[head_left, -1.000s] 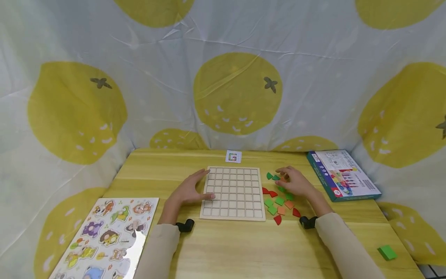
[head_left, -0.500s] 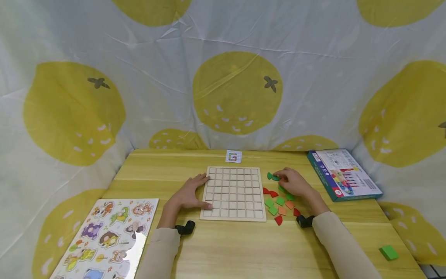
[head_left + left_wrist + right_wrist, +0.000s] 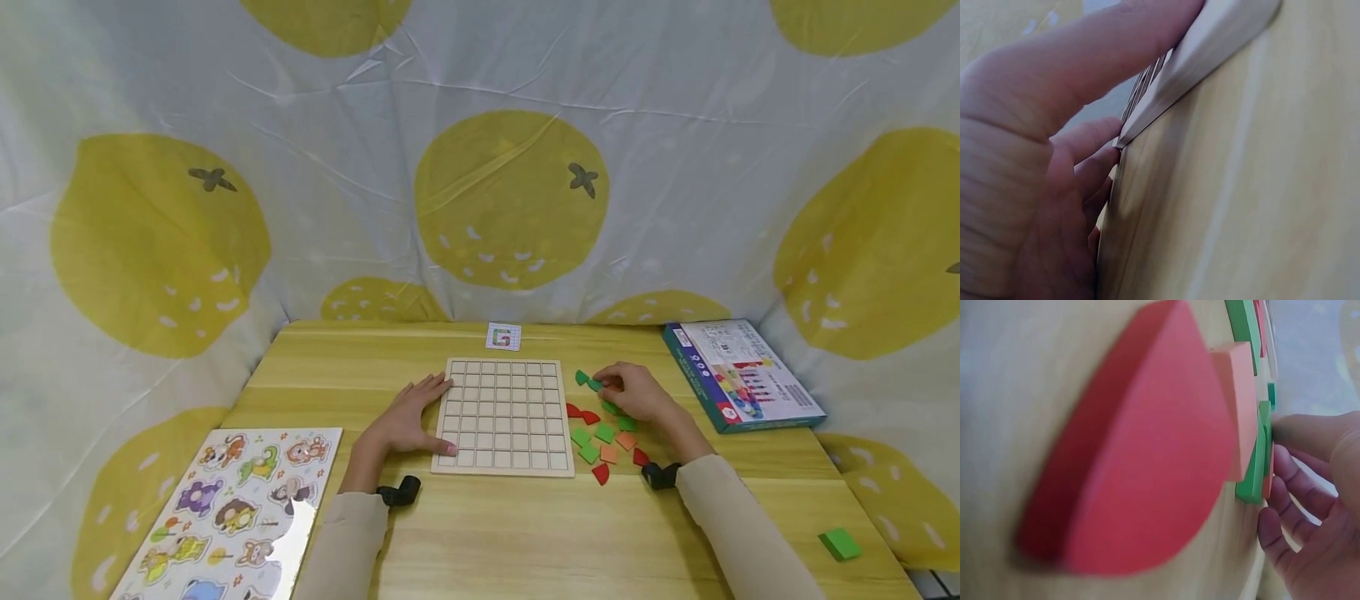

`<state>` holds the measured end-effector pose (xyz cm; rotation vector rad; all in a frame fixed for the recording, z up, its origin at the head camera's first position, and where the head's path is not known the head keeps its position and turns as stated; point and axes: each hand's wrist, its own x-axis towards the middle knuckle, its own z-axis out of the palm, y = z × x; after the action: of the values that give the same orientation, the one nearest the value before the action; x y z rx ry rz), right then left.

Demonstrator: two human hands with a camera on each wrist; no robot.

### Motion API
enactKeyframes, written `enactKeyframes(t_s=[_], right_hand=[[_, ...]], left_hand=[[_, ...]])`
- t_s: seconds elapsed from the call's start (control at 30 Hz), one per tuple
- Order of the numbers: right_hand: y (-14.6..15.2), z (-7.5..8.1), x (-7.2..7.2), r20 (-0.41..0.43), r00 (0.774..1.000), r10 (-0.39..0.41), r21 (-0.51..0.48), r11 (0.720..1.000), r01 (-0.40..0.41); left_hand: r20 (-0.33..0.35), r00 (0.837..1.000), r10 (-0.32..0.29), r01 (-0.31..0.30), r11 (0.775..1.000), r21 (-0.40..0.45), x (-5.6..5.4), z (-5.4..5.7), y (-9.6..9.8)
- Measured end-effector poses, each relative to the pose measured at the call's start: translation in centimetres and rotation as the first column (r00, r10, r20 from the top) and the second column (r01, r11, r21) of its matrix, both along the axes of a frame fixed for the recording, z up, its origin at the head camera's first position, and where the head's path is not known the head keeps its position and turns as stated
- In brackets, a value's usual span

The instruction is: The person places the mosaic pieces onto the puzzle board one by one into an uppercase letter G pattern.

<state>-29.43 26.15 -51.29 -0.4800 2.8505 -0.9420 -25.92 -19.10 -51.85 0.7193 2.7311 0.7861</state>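
A wooden grid board (image 3: 517, 417) lies flat on the table, its squares bare. Along its left edge my left hand (image 3: 401, 421) rests with fingers spread, the thumb on the lower left corner. Right of the board are loose pieces: dark green wedges (image 3: 582, 377), red quarter rounds (image 3: 573, 410), light green squares (image 3: 580, 436) and orange squares (image 3: 608, 453). My right hand (image 3: 636, 393) reaches low over the far pieces, fingers bent. In the right wrist view its fingertips are by green (image 3: 1251, 481) and orange pieces; whether they pinch one is hidden.
A small card (image 3: 503, 337) with a coloured G stands or lies behind the board. A flat box (image 3: 742, 375) is at the back right, a green square block (image 3: 840, 543) at the front right. An animal puzzle (image 3: 247, 467) occupies the left front.
My left thumb has slid down toward the board's near corner. My right hand's fingers have closed in and lowered over the far pieces, covering an orange one seen earlier.
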Motion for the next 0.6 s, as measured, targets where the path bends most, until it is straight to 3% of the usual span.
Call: enactKeyframes(t_s=[0.17, 0.4, 0.6], right_hand=[[0.05, 0.10, -0.07, 0.019, 1.000, -0.004, -0.002, 1.000, 0.004], [0.02, 0.30, 0.00, -0.008, 0.998, 0.059, -0.005, 0.998, -0.059], [-0.21, 0.23, 0.04, -0.017, 0.999, 0.044, 0.015, 0.999, -0.044]], left_hand=[[0.002, 1.000, 0.007, -0.007, 1.000, -0.006, 0.00, -0.13, 0.06], [0.000, 1.000, 0.011, -0.011, 1.000, -0.007, -0.03, -0.26, 0.14], [-0.003, 1.000, 0.009, -0.009, 1.000, -0.014, 0.00, -0.23, 0.05]])
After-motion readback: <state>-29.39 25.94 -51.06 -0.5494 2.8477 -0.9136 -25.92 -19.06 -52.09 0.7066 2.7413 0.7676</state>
